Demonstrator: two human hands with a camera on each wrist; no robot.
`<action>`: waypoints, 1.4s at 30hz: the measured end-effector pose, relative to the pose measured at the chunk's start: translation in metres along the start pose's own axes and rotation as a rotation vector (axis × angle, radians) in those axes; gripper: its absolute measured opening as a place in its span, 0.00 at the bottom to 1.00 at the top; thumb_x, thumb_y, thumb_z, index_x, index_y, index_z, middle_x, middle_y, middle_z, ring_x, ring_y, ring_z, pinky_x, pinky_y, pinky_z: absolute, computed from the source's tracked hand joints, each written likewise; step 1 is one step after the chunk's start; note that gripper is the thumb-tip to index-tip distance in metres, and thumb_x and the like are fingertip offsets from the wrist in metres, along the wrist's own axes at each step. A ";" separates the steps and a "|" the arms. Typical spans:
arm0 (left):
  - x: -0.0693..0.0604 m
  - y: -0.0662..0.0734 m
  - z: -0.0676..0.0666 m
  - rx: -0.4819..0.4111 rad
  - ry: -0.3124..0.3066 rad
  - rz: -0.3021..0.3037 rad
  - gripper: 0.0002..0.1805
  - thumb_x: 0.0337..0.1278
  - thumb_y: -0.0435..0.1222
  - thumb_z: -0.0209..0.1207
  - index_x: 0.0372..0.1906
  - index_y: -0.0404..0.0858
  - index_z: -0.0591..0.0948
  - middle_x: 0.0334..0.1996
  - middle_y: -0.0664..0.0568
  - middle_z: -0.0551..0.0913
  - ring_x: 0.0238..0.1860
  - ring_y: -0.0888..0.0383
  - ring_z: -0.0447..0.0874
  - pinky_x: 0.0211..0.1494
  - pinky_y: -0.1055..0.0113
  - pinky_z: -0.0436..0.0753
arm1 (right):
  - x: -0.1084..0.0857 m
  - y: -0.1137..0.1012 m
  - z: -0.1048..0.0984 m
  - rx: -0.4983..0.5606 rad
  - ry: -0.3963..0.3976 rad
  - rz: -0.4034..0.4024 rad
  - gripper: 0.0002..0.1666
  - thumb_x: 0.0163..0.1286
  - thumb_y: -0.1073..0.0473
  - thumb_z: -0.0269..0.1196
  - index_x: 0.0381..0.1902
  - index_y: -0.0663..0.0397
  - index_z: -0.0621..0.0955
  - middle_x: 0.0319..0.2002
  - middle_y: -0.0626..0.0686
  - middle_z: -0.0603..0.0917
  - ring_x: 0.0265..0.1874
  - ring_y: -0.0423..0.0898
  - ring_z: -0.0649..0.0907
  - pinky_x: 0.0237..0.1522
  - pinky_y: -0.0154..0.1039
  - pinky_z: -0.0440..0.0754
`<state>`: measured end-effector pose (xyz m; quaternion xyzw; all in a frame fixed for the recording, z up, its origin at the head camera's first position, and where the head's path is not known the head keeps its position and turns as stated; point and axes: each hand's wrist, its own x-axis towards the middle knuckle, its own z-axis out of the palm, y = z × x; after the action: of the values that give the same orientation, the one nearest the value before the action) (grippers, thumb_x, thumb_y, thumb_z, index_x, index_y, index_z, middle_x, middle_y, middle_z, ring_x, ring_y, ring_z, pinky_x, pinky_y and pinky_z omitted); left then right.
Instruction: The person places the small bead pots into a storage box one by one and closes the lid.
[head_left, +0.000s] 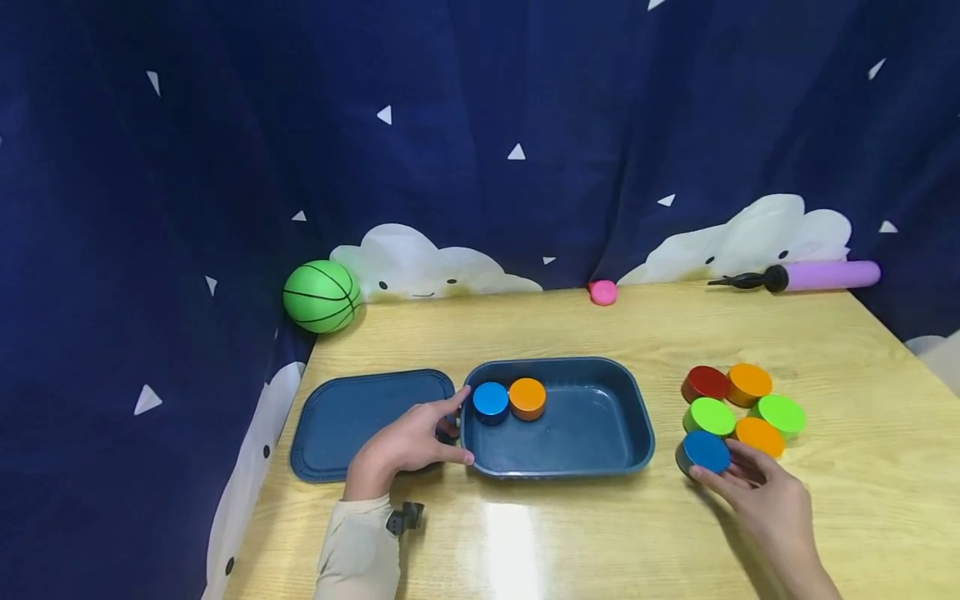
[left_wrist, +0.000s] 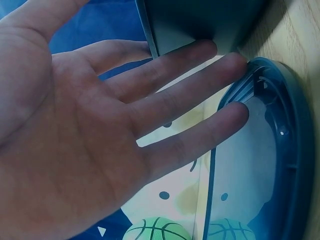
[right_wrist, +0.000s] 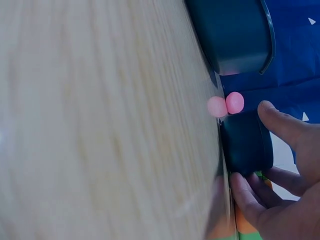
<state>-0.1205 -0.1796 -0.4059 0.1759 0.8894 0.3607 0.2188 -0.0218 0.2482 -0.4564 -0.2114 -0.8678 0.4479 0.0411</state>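
Observation:
A dark blue rectangular bin (head_left: pixel 585 442) holds a blue cylinder (head_left: pixel 491 402) and an orange cylinder (head_left: pixel 527 398) side by side at its left end. At the bin's left wall, my left hand (head_left: pixel 411 437) touches the rim with thumb and index finger spread; in the left wrist view the fingers of this hand (left_wrist: pixel 115 105) are extended by the bin wall (left_wrist: pixel 200 17). On the right, my right hand (head_left: pixel 776 500) holds a blue cylinder (head_left: pixel 706 451) between thumb and fingers. The right wrist view shows that cylinder (right_wrist: pixel 246 142), upright, within the hand (right_wrist: pixel 287 187).
A dark blue lid (head_left: pixel 337 417) lies left of the bin. Red (head_left: pixel 705 383), orange (head_left: pixel 750 384) and green (head_left: pixel 780 416) cylinders cluster beside my right hand. Along the back are a green ball (head_left: pixel 322 297), a pink object (head_left: pixel 603 292) and a purple pump (head_left: pixel 828 276).

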 end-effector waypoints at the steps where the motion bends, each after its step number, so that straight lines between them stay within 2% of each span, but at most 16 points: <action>1: 0.000 0.000 0.000 0.000 -0.001 0.000 0.54 0.52 0.40 0.75 0.80 0.43 0.57 0.65 0.40 0.77 0.55 0.48 0.85 0.65 0.48 0.77 | -0.001 0.000 0.000 -0.002 0.001 0.001 0.50 0.56 0.46 0.78 0.68 0.68 0.72 0.57 0.72 0.81 0.30 0.15 0.75 0.33 0.16 0.78; 19: 0.000 0.000 0.000 0.005 0.011 -0.015 0.54 0.51 0.41 0.75 0.80 0.44 0.57 0.67 0.41 0.76 0.55 0.50 0.85 0.66 0.48 0.77 | -0.003 -0.004 0.003 -0.027 0.067 -0.054 0.44 0.57 0.47 0.77 0.65 0.66 0.77 0.50 0.69 0.86 0.28 0.15 0.76 0.31 0.16 0.76; 23: -0.001 0.000 0.001 0.004 0.012 -0.011 0.54 0.51 0.41 0.75 0.80 0.44 0.57 0.68 0.41 0.75 0.55 0.49 0.85 0.66 0.48 0.77 | -0.003 -0.009 0.000 -0.042 0.087 -0.084 0.42 0.57 0.48 0.78 0.63 0.66 0.78 0.48 0.69 0.87 0.27 0.15 0.76 0.30 0.16 0.76; 32: -0.001 0.001 0.001 0.002 0.010 -0.013 0.54 0.52 0.41 0.75 0.81 0.44 0.57 0.69 0.40 0.74 0.56 0.48 0.85 0.66 0.48 0.76 | 0.000 -0.028 -0.008 -0.065 0.105 -0.148 0.41 0.56 0.47 0.78 0.62 0.63 0.80 0.50 0.69 0.86 0.29 0.13 0.74 0.30 0.16 0.76; 34: -0.001 0.000 0.001 0.005 0.009 -0.015 0.54 0.52 0.41 0.75 0.81 0.44 0.57 0.69 0.41 0.74 0.56 0.48 0.85 0.66 0.48 0.77 | 0.000 -0.033 -0.007 -0.057 0.118 -0.168 0.40 0.55 0.48 0.79 0.61 0.61 0.81 0.47 0.63 0.88 0.29 0.13 0.76 0.31 0.15 0.76; 36: 0.000 0.000 0.001 0.007 0.008 -0.014 0.54 0.52 0.42 0.75 0.81 0.44 0.56 0.70 0.41 0.73 0.56 0.48 0.85 0.66 0.49 0.77 | 0.001 -0.039 -0.007 -0.041 0.124 -0.189 0.39 0.54 0.48 0.80 0.61 0.60 0.82 0.42 0.49 0.90 0.31 0.13 0.76 0.33 0.14 0.76; 39: 0.000 0.000 0.000 0.009 0.007 -0.011 0.54 0.52 0.42 0.75 0.81 0.44 0.56 0.70 0.41 0.73 0.56 0.49 0.85 0.65 0.49 0.77 | 0.002 -0.048 -0.005 0.000 0.124 -0.202 0.38 0.53 0.49 0.80 0.60 0.58 0.82 0.36 0.28 0.83 0.31 0.14 0.78 0.35 0.14 0.76; 42: 0.000 0.000 0.000 0.006 0.005 -0.005 0.54 0.52 0.42 0.75 0.81 0.43 0.56 0.70 0.41 0.74 0.56 0.49 0.85 0.65 0.49 0.78 | 0.003 -0.057 -0.004 0.034 0.107 -0.219 0.38 0.54 0.49 0.80 0.61 0.58 0.82 0.34 0.20 0.78 0.31 0.16 0.80 0.36 0.14 0.76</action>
<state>-0.1202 -0.1794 -0.4061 0.1737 0.8915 0.3578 0.2170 -0.0425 0.2235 -0.4091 -0.1384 -0.8744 0.4437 0.1397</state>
